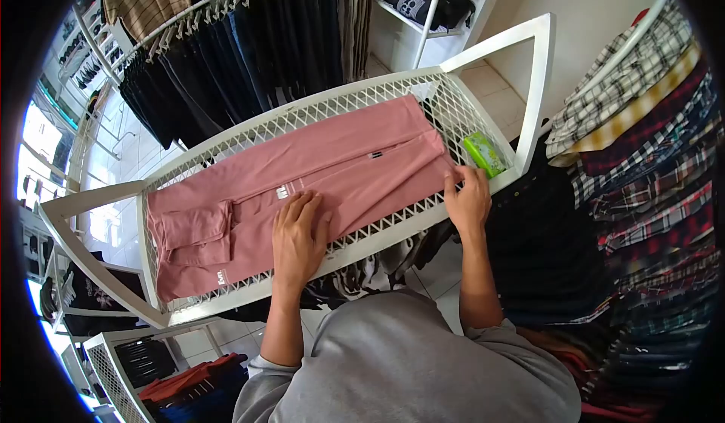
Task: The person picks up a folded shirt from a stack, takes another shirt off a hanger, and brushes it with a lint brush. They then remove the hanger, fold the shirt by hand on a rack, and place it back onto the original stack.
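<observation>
A pink garment (332, 174) lies folded into a long strip on a white metal mesh rack (287, 113). Small white print and a dark tag show on its cloth, and a part folded back on itself lies at its left end. My left hand (297, 234) rests on the near half of the garment, fingers stretched out over the cloth. At the right end, my right hand (470, 202) has its thumb and fingers closed on the near corner of the fabric. The exact grip is partly hidden.
A green packet (483, 155) sits in the rack's right end, close to my right hand. Raised white end frames (538, 83) bound the rack. Dark trousers (249, 60) hang behind it. Plaid shirts (642, 106) hang to the right, and folded clothes (196, 381) lie at lower left.
</observation>
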`<action>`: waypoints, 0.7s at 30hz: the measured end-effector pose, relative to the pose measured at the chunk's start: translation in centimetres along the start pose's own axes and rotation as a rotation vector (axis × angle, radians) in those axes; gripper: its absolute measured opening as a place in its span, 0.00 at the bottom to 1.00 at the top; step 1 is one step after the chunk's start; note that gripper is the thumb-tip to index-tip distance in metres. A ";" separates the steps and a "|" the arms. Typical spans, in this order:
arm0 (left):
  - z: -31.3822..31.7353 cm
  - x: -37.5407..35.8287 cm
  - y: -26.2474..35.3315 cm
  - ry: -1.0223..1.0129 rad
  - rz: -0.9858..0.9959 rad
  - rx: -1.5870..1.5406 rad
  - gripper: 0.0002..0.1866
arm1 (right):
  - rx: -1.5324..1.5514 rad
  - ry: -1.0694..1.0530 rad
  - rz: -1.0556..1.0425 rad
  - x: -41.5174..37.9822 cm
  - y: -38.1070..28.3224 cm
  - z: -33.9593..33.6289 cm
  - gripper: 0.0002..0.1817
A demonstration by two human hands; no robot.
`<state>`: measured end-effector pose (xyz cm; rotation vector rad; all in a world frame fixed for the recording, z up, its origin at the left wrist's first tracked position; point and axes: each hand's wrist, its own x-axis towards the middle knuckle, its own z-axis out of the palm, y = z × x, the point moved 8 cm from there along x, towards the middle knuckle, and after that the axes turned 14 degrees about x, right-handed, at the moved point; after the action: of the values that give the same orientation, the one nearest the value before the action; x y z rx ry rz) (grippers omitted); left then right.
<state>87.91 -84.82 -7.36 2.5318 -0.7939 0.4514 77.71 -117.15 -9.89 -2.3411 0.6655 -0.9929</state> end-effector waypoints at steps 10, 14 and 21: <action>3.2 1.2 2.5 -0.084 -0.106 0.122 0.24 | 0.277 -0.142 -0.009 2.3 1.4 2.0 0.08; 3.4 1.4 2.4 -0.103 -0.124 0.147 0.26 | 0.322 -0.173 0.141 1.7 4.0 0.2 0.06; 3.6 1.2 2.4 -0.117 -0.111 0.173 0.30 | 0.200 -0.012 -0.223 2.7 -2.4 -1.2 0.12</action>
<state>88.01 -88.92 -9.12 2.7677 -0.6779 0.3508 79.04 -117.32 -6.37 -2.2745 0.2885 -1.0861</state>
